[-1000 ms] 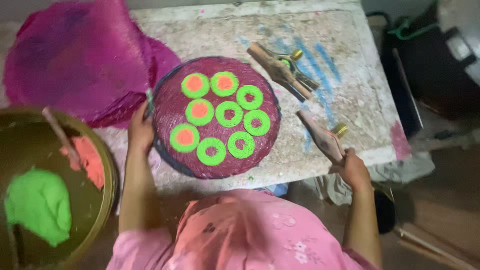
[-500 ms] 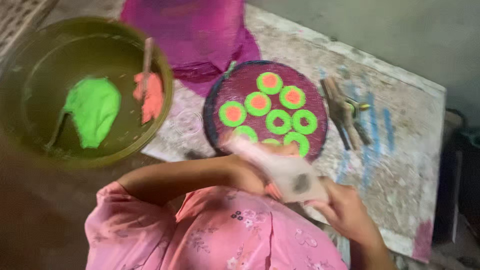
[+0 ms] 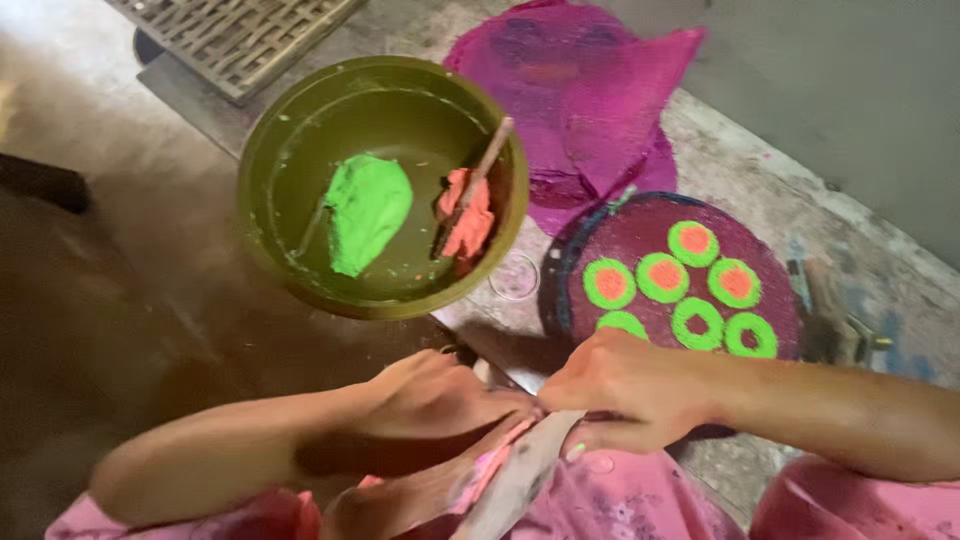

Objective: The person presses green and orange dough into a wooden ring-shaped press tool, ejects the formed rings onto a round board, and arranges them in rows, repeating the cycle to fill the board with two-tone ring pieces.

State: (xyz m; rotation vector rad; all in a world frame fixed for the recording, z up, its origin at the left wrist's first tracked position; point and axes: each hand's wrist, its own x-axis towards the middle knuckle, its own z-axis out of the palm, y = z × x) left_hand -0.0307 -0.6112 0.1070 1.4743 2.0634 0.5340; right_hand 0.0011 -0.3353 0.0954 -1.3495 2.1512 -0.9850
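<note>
Both hands (image 3: 530, 400) around a flat tool (image 3: 520, 478); green bowl (image 3: 300, 150) beside round patterned tray (image 3: 560, 270)

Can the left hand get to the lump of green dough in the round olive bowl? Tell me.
Probably yes. The left hand sits just below the round olive bowl, whose top is open, and the lump of green dough lies uncovered. However, that hand is busy on a flat tool.

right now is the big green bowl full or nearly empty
Nearly empty: the green bowl shows mostly bare inner wall, with only a green lump and a smaller orange lump at the bottom.
</note>
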